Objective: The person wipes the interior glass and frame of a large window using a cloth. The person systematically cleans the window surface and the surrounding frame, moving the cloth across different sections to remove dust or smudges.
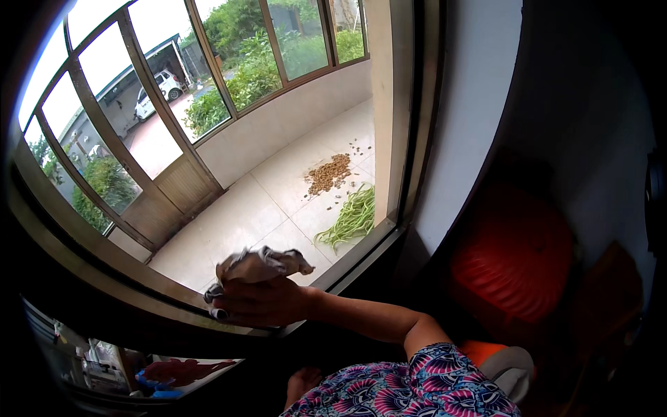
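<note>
My right hand reaches out to the left and is closed around a crumpled grey-brown cloth. The cloth bunches above the fingers, close to the lower part of a window with a metal frame; whether it touches the glass is hard to tell. Below, beside the patterned shirt, a small dim patch of skin shows that looks like my left hand; its fingers are too dark to make out.
Beyond the window, long green beans and a pile of small brown pieces lie on the tiled floor. A red plastic basket stands in the shade at right. Farther out are glazed panels, shrubs and a white car.
</note>
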A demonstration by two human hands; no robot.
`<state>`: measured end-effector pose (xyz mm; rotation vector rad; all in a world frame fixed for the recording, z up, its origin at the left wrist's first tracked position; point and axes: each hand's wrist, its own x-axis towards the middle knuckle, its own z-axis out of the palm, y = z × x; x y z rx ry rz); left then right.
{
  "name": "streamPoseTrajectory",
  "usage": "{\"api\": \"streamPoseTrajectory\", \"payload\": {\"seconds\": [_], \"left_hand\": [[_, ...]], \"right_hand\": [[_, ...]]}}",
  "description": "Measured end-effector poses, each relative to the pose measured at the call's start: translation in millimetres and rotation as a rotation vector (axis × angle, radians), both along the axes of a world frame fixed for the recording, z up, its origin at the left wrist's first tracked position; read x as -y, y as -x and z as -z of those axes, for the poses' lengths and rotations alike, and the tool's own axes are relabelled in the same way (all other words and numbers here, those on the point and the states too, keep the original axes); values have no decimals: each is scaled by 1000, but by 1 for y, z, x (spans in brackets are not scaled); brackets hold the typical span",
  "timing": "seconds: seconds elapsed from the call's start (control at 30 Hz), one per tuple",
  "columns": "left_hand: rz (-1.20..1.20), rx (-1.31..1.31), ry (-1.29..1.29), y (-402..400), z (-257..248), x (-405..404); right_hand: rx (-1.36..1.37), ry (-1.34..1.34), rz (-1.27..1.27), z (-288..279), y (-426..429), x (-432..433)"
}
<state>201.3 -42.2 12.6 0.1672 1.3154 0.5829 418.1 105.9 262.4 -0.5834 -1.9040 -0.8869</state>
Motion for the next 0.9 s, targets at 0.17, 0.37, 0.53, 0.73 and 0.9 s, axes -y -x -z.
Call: {"api": "streamPoseTrajectory", "payload": {"seconds": [0.17,0.37,0.53,0.73,0.9], "left_hand": [[-62,241,-510,43,22,-12],[-279,-146,-542,65,-23,-25],[-339,-224,-613,73,-53,-35],[-305,-245,-570,79,-59,-47],[-285,-302,-627,75,-60,-45]], "right_hand": [[-488,431,-145,-37,-64,-9],[-1242,-48,254,-14,-180,-45],[-806,117,135,59,-46,-14],[-2,315,-102,61,-1,2],[-685,-17,93,2,-106,-30]]}}
